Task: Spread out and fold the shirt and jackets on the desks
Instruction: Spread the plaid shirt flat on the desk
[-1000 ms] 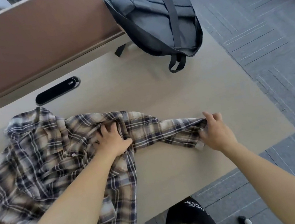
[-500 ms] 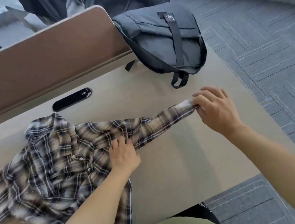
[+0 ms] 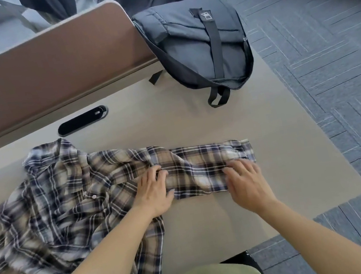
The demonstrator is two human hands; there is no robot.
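In the head view, our left grip (image 3: 154,193) presses palm-down on the crumpled beige-and-navy plaid cotton shirt (image 3: 66,205) where its sleeve (image 3: 203,164) joins the body. Our right grip (image 3: 245,183) lies with fingers spread flat near the cuff. Neither clamps cloth. The shirt's body lies bunched left of both grips on the beige tabletop (image 3: 274,156), its hem apparently over the near edge. We judge that hard smoothing could drag it off. Beyond the grips sits a grey fabric backpack (image 3: 201,41), shut, contents hidden.
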